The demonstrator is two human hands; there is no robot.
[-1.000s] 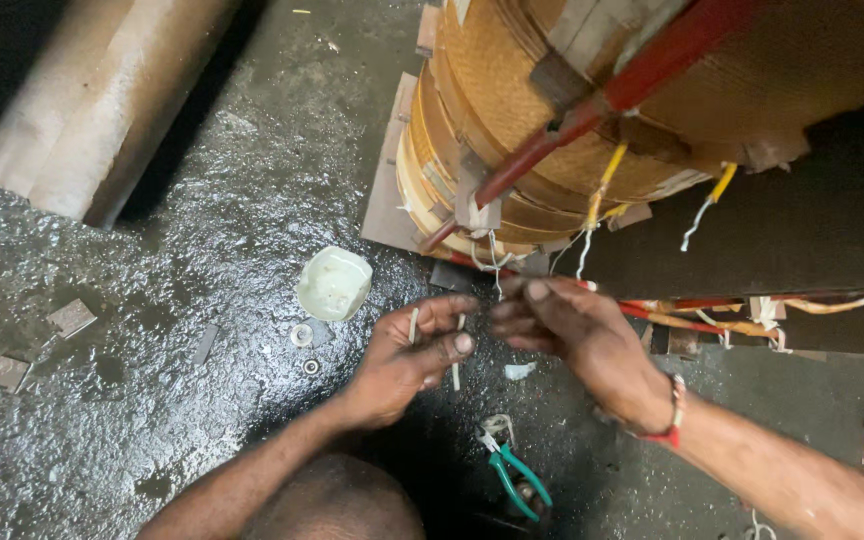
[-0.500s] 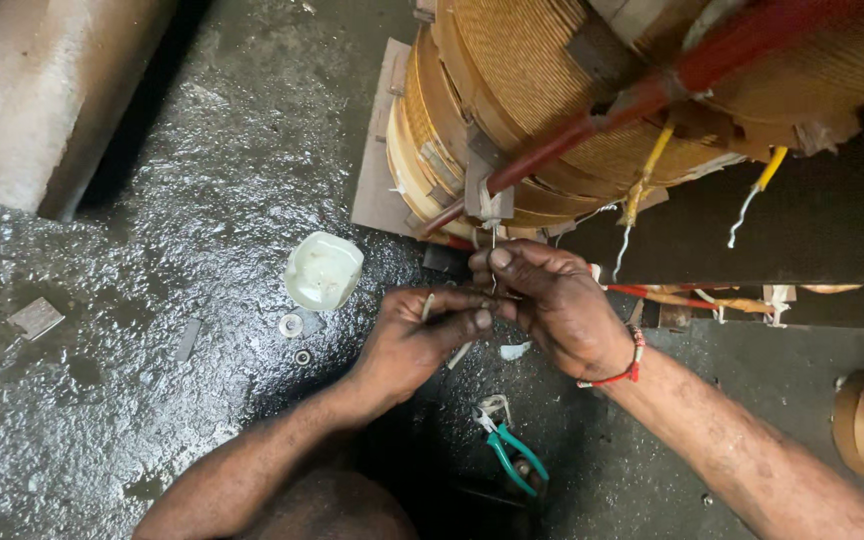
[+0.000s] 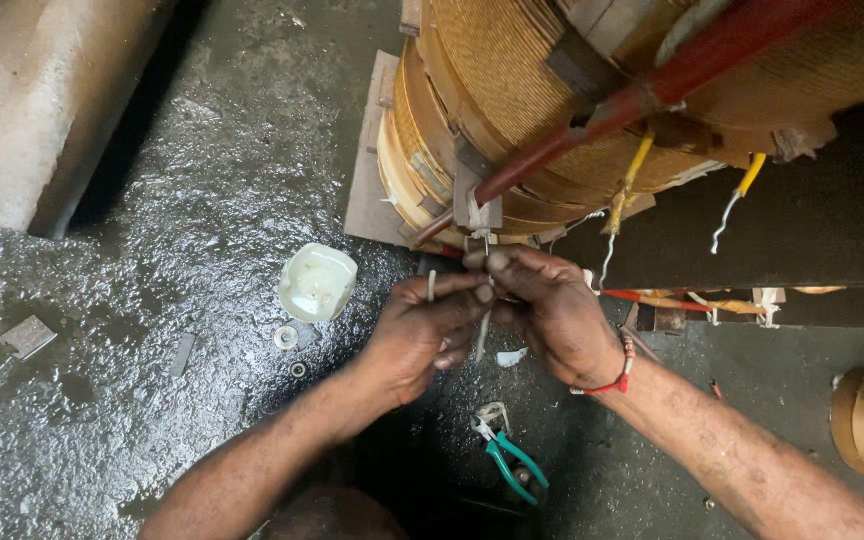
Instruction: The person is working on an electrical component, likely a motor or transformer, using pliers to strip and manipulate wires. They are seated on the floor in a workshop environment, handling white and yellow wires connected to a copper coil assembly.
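Both hands meet at the middle of the frame, just below a large copper-coloured wound coil (image 3: 552, 100) that fills the upper right. The left hand (image 3: 430, 330) is closed around a thin pale strip of tape or sleeving (image 3: 482, 335), one short end poking up between its fingers. The right hand (image 3: 542, 310), with a red thread bracelet (image 3: 617, 372) on the wrist, pinches the same strip at its upper part, fingertips pressed against the left hand's. A red insulated lead (image 3: 652, 95) runs diagonally across the coil. On the wet grey concrete floor (image 3: 102, 330) lie a white squarish plastic cup (image 3: 317, 282) at centre left and green-handled pliers (image 3: 510, 462) at lower centre
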